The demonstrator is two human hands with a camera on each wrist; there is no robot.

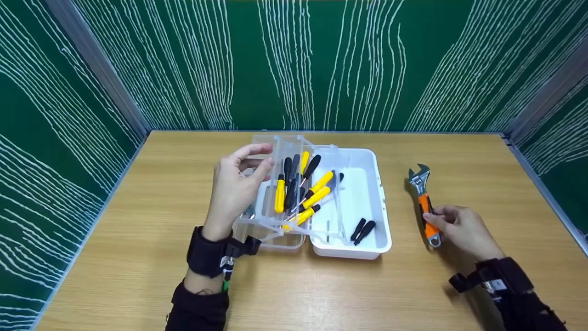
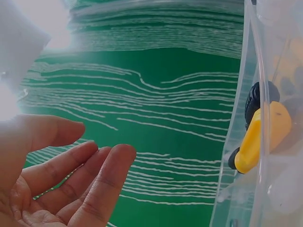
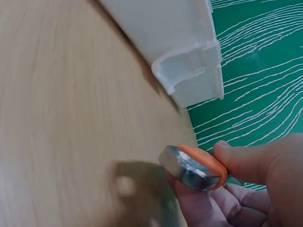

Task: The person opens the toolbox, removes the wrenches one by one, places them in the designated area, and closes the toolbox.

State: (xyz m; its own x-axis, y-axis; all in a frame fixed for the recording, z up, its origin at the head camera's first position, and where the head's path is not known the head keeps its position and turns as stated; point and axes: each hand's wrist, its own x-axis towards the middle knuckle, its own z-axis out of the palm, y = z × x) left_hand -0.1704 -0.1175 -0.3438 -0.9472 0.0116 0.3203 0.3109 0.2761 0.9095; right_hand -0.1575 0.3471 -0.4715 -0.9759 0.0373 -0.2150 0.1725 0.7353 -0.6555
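My right hand [image 1: 466, 232] pinches the orange and black handle of an adjustable wrench [image 1: 423, 204] between thumb and fingers, right of the toolbox. The wrench's chrome jaw points away from me. In the right wrist view, the handle end of the wrench [image 3: 191, 166] shows over its shadow. My left hand [image 1: 234, 186] is raised at the left side of a clear plastic tray [image 1: 264, 140], its thumb and fingers apart. Nothing lies between those fingers in the left wrist view. Yellow screwdrivers [image 1: 317, 197] and black-handled ones [image 1: 312, 166] fill the tray.
A white toolbox base [image 1: 363, 184] stands open in mid-table, with two small black-handled tools [image 1: 365, 232] inside. Its clear lid [image 1: 282, 241] lies folded out to the left, under the raised tray. Green walls [image 1: 248, 69] with white wavy lines enclose the wooden table [image 1: 138, 257].
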